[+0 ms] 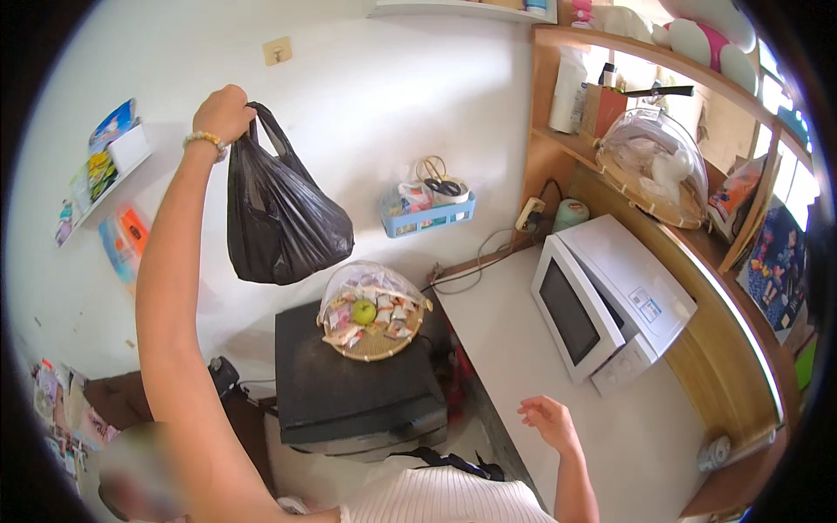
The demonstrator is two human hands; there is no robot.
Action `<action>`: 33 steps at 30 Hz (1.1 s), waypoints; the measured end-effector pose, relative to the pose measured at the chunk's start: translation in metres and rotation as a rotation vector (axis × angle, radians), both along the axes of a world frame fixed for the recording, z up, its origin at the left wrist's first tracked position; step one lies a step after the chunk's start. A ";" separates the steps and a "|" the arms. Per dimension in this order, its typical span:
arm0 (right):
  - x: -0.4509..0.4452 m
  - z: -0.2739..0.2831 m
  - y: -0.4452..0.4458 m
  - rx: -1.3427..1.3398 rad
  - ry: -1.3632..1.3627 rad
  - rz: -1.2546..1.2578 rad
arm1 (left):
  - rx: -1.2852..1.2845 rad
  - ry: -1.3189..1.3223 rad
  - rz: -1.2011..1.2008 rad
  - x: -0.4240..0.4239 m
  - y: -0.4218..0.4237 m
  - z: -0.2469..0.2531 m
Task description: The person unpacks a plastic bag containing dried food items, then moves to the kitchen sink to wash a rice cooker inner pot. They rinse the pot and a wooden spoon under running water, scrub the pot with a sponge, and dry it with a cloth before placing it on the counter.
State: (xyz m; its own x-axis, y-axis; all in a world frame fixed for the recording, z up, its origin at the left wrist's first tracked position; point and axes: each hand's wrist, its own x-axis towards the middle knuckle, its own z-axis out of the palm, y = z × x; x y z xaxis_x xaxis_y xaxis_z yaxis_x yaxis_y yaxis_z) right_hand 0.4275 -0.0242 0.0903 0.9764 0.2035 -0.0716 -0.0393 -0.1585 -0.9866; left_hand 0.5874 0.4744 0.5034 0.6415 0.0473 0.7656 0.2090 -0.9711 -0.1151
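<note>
Raised in front of the white wall, my left hand (pixel 225 114) is closed around the handles of a black plastic bag (pixel 284 209). The bag hangs full-looking, its contents hidden. Beneath it, on a black cabinet (pixel 353 386), sits a round woven basket (pixel 374 346) with a clear dome cover partly raised. A green apple (pixel 364 312) and several small wrapped packets (pixel 395 314) lie in the basket. My right hand (pixel 549 421) holds nothing, fingers loosely apart, over the white counter (pixel 497 340). Nearest to it is a white microwave (pixel 608 307), its door slightly ajar.
A blue wall caddy (pixel 428 219) holds scissors (pixel 442 186). An adhesive hook (pixel 277 51) is on the wall. Cables run to a power strip (pixel 529 214). A wooden shelf (pixel 565 144) holds another domed basket (pixel 654 170). A blurred person (pixel 140 474) is at lower left.
</note>
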 end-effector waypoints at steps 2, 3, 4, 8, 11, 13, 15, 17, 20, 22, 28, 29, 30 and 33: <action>0.008 -0.013 0.001 -0.028 0.062 -0.085 | -0.057 0.092 0.010 0.028 0.001 0.016; 0.010 -0.020 0.004 -0.038 0.096 -0.122 | -0.082 0.142 0.019 0.041 0.002 0.024; 0.011 -0.026 0.009 -0.026 0.111 -0.146 | -0.084 0.128 -0.034 0.057 0.012 0.031; 0.005 -0.043 0.029 0.037 0.182 -0.236 | -0.184 0.141 -0.149 0.123 0.038 0.063; 0.001 -0.049 0.046 0.090 0.251 -0.290 | -0.197 0.045 -0.259 0.154 0.050 0.073; -0.002 -0.048 0.052 0.106 0.288 -0.348 | -0.182 -0.027 -0.288 0.176 0.059 0.072; -0.002 -0.059 0.053 0.083 0.293 -0.366 | -0.184 -0.097 -0.266 0.191 0.071 0.072; -0.004 -0.069 0.055 0.083 0.298 -0.368 | -0.223 -0.180 -0.290 0.199 0.091 0.075; 0.002 -0.066 0.060 0.084 0.322 -0.357 | -0.256 -0.164 -0.252 0.211 0.112 0.078; 0.005 -0.063 0.067 0.081 0.349 -0.331 | -0.363 -0.158 -0.289 0.217 0.118 0.074; 0.022 -0.063 0.082 0.069 0.389 -0.245 | -0.739 -0.148 -0.326 0.226 0.108 0.067; 0.024 -0.063 0.084 0.042 0.376 -0.243 | -0.730 -0.146 -0.311 0.227 0.106 0.067; 0.024 -0.062 0.087 0.016 0.367 -0.242 | -0.742 -0.148 -0.363 0.226 0.107 0.063; 0.015 -0.064 0.095 -0.011 0.343 -0.253 | -0.637 -0.207 -0.487 0.224 0.121 0.039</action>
State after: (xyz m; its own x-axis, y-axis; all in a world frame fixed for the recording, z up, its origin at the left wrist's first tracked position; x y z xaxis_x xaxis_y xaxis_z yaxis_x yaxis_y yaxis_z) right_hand 0.4428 0.0710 0.0259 0.9146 -0.0421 -0.4021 -0.4042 -0.1120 -0.9078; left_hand 0.8113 0.5955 0.5428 0.5511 0.2653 0.7912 -0.2954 -0.8247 0.4823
